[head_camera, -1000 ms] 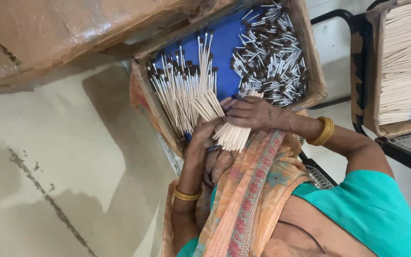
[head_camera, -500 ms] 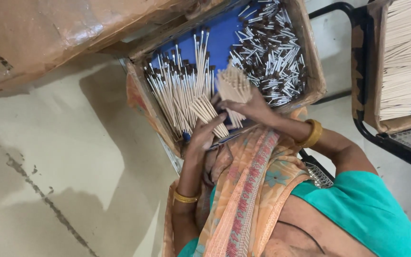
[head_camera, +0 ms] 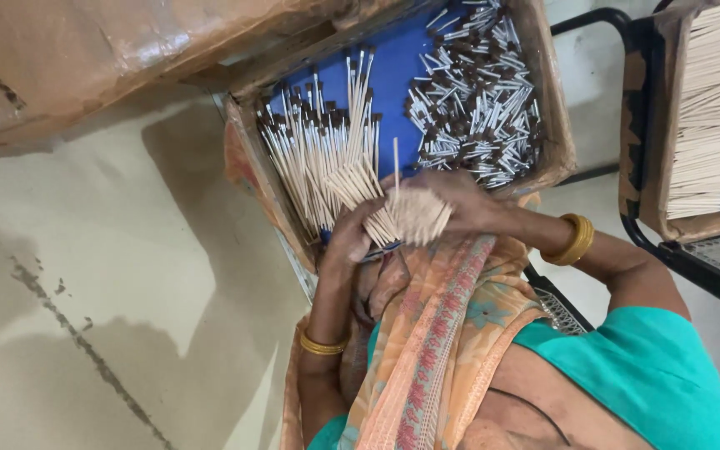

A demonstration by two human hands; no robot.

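A cardboard tray lined in blue holds two heaps of thin pale sticks with dark tips, one on the left and one on the right. My right hand is closed around a round bundle of sticks whose cut ends face the camera, just over the tray's near edge. My left hand sits right beside it, pinching a small fan of loose sticks that touches the bundle. Gold bangles ring both wrists.
A large brown cardboard box overhangs the top left. At the right, another cardboard box of pale sticks rests on a black metal frame. Beige cracked floor lies to the left. An orange patterned cloth drapes over my lap.
My right hand carried the bundle up over the tray's middle, then brought it back down to the near edge beside my left hand. The left hand stayed near the left heap.
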